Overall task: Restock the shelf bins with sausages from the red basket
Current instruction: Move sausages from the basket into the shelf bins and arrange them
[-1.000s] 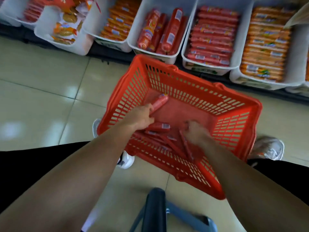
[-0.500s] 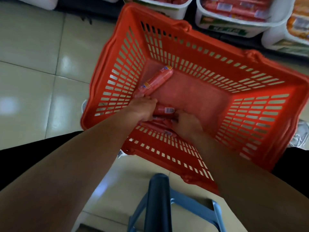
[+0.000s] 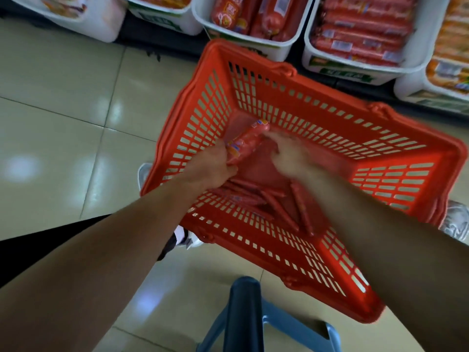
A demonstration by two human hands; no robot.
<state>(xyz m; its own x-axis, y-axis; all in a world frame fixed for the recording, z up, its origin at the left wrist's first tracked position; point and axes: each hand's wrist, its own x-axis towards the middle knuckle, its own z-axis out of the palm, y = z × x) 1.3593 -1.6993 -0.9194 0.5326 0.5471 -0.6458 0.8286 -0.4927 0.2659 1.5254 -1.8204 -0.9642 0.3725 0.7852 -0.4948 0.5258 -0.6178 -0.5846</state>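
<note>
One sausage (image 3: 247, 141) in left hand (image 3: 213, 166) grip; right hand (image 3: 289, 156) blurred.

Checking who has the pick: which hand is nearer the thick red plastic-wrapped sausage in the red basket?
Left. The left hand grips the thick red sausage at its lower end; the blurred right hand is beside its upper end.

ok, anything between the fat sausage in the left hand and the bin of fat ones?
Only the red basket: its far wall stands between the sausage and that bin. Lifting over the rim looks clear.
</note>
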